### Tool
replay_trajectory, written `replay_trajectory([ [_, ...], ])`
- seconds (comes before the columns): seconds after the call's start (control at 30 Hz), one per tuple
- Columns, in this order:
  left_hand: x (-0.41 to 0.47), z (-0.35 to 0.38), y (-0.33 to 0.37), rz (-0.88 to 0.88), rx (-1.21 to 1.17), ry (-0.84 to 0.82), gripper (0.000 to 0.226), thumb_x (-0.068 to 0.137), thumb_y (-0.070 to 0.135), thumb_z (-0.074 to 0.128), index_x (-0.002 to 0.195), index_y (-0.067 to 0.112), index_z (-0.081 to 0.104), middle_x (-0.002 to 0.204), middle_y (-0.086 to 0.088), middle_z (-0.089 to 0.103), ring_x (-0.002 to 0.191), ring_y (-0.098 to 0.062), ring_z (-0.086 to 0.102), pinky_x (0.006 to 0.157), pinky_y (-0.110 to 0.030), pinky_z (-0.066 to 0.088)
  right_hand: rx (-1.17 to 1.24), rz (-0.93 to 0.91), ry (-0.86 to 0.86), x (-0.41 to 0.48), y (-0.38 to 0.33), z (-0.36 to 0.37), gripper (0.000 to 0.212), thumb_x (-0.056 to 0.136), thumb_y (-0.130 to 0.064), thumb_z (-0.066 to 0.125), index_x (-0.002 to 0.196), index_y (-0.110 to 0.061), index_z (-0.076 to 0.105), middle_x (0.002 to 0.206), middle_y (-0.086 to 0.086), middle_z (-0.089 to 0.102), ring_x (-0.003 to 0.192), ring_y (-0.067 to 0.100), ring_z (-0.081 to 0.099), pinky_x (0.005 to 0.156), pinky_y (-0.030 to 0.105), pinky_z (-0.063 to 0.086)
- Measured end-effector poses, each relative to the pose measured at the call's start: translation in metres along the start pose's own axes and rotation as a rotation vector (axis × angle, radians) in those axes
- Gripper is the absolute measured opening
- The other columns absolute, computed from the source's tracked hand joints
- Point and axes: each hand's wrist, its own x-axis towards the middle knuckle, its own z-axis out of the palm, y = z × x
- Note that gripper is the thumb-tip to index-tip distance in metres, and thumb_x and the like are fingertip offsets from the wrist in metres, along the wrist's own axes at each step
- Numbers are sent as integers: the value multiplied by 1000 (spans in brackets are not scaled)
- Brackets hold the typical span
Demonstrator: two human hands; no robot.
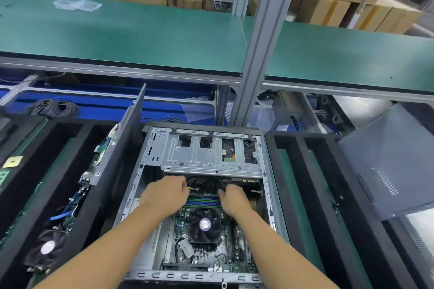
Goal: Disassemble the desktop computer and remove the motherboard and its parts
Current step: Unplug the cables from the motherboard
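The computer case [192, 275] lies open on its side at the middle of the table's [294, 206] near edge, between two black foam trays. The motherboard [211, 256] sits flat inside the case, in the half nearest us. Its cooler fan [205, 223] is on top and the memory sticks [202, 202] are just beyond the fan. A metal drive cage [211, 155] spans the far end of the case.

We reach in with both arms. Our left grip [165, 195] and right grip [234, 199] meet at the cable bundle [206, 183], which lies between the memory sticks and the drive cage. The left grip's fingers are curled, with their tips at the yellow and black wires. The right grip's fingers curl down into the black wires. The fingertips are hidden, so we cannot tell whether either grip has hold of a wire.

In the left foam tray [58, 148] a second circuit board [98, 159] stands on edge, and a dark panel [124, 138] leans just beside it. A round fan [48, 247] sits toward the table's near left corner. A grey side panel [387, 159] leans by the right foam tray [352, 230]. Beyond the table, a green shelf [141, 37] carries a clear plastic box [77, 3].
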Motion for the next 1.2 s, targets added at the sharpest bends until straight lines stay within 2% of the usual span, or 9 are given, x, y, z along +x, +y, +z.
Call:
replay_trajectory([
  [0.1, -1, 3, 0, 2, 15, 91, 21, 90, 37, 32, 85, 36, 53, 83, 14, 61, 66, -8, 57, 63, -31, 47, -74, 21, -15, 9, -2, 7, 52, 107, -33, 37, 68, -2, 52, 68, 12, 58, 86, 34, 66, 71, 34, 50],
  [0.23, 0, 6, 3, 35, 143, 59, 22, 93, 36, 36, 99, 30, 56, 99, 10, 63, 86, -14, 58, 67, -34, 47, -261, 71, -79, 23, -4, 8, 49, 108, -32, 34, 106, 1, 70, 103, 16, 72, 98, 34, 68, 74, 34, 52],
  [0.33, 3, 9, 10, 81, 326, 15, 28, 96, 36, 40, 117, 21, 51, 113, 1, 60, 105, -21, 56, 77, -36, 44, -255, 112, -172, 32, -1, 6, 33, 106, -22, 42, 105, -3, 69, 117, 16, 68, 108, 34, 64, 79, 35, 50],
  [0.5, 5, 7, 6, 100, 240, 5, 26, 94, 43, 37, 107, 25, 50, 106, 3, 61, 92, -19, 55, 77, -35, 43, -181, 183, -282, 40, 1, 6, 31, 105, -15, 43, 124, -1, 63, 130, 14, 61, 120, 31, 57, 95, 36, 47],
  [0.6, 6, 7, 4, 78, 216, -31, 34, 95, 47, 36, 113, 24, 53, 106, 4, 61, 91, -18, 55, 76, -35, 44, -217, 127, -247, 40, 0, 7, 30, 104, -13, 44, 120, -1, 65, 125, 16, 65, 115, 33, 61, 88, 36, 50],
  [0.7, 10, 9, 3, 44, 256, -114, 46, 94, 52, 36, 127, 22, 50, 120, 1, 59, 109, -21, 55, 87, -38, 46, -247, 95, -203, 36, 0, 8, 28, 102, -12, 44, 115, -1, 67, 119, 17, 67, 109, 33, 63, 79, 34, 48],
  [0.87, 15, 7, 4, -20, 238, -285, 72, 89, 66, 36, 145, 20, 39, 143, -6, 49, 130, -28, 46, 102, -45, 40, -316, 43, -223, 38, 0, 7, 24, 98, -4, 47, 115, -3, 64, 119, 16, 66, 109, 33, 62, 79, 37, 46],
  [1.07, 13, 4, 6, 24, 205, -195, 58, 92, 62, 38, 132, 22, 49, 125, -2, 59, 113, -24, 58, 92, -41, 47, -370, 25, -252, 39, 2, 9, 26, 95, -2, 52, 119, -7, 61, 119, 12, 63, 110, 33, 60, 88, 39, 49],
  [1.2, 12, 5, 4, 11, 205, -192, 57, 92, 61, 37, 130, 20, 49, 123, -2, 60, 112, -24, 58, 91, -41, 48, -390, 15, -253, 40, 4, 10, 34, 92, 0, 53, 124, -8, 60, 122, 12, 64, 109, 31, 62, 84, 37, 49],
])
